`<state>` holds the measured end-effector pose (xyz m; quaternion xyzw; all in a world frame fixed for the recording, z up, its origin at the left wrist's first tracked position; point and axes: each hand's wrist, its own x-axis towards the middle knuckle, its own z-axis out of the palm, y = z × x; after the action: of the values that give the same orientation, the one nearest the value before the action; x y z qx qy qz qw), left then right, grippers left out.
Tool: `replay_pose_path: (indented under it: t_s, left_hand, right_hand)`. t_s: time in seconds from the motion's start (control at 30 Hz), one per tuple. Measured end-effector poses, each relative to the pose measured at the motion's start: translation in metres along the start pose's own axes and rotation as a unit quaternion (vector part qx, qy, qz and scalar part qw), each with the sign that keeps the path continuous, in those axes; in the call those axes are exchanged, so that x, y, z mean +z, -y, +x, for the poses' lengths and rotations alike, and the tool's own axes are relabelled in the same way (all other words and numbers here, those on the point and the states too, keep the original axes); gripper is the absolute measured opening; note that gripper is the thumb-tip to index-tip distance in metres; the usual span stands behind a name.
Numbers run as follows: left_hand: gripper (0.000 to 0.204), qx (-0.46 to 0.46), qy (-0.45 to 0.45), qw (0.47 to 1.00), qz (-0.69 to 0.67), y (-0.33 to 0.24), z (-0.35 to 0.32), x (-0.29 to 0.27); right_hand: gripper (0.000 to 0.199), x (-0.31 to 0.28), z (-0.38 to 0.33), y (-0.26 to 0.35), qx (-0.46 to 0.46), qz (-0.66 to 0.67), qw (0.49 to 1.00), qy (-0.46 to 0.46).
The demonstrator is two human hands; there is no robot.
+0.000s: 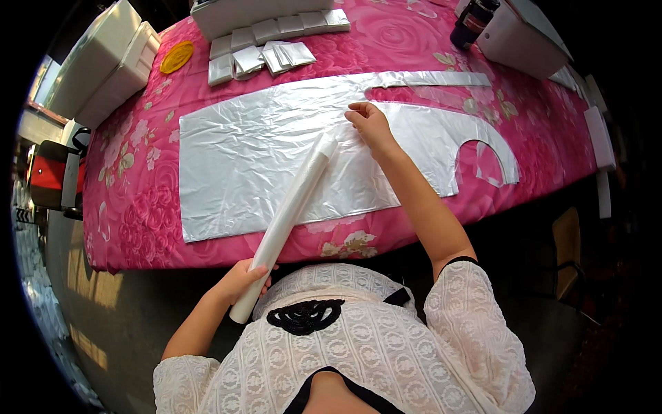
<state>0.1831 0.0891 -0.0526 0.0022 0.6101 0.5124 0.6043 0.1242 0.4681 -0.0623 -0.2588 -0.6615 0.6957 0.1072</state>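
Table covered in pink floral cloth [407, 231], flat silvery sheet [241, 159], folded packets [297, 53], yellow disc [177, 57], dark bottle [473, 25]

Tabletop [114, 234]: covered by pink floral cloth [407, 38], pale blossoms and green leaves in print; cloth drapes over near edge. Far-left corner: white boxy container [100, 65]; flat yellow round object [176, 57] just beside, toward far edge. Far edge, left of middle: white box [255, 12], partly out of view. Far-right corner: dark bottle [473, 24], upright, just beside pale box [520, 41]. Beyond right edge: tan chair [567, 248]. Beyond left edge: floor [96, 293], sunlit patches.
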Motion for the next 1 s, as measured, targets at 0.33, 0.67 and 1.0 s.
replay_pose_path:
  t_s: [0.33, 0.67, 1.0]
  left_hand:
    - [0.063, -0.019, 0.0, 1.0, -0.013, 0.007, -0.003, -0.004]
    - [0.051, -0.044, -0.01, 0.999, 0.025, 0.013, -0.017, -0.008]
    - [0.048, -0.084, 0.09, 0.973, 0.193, -0.031, -0.048, -0.062]
  right_hand:
    - [0.029, 0.016, -0.008, 0.012, 0.127, -0.159, 0.927, 0.314]
    - [0.019, -0.047, 0.023, 0.008, 0.055, -0.147, 0.979, 0.133]
    - [0.021, -0.183, 0.068, 0.018, -0.024, -0.226, 0.974, -0.001]
